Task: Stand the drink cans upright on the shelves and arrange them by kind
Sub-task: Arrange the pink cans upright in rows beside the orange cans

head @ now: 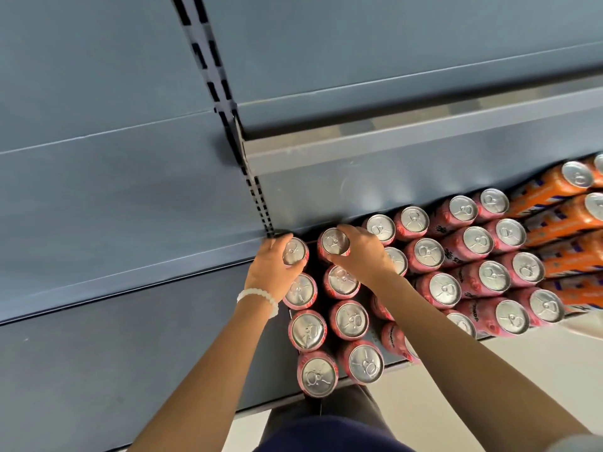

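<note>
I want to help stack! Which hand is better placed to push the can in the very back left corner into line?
Probably the left hand. It already grips the back corner pink can beside the shelf upright. The right hand holds the next pink can.

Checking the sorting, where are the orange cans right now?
In the head view, the orange cans stand at the far right of the shelf, directly beside the pink cans.
</note>
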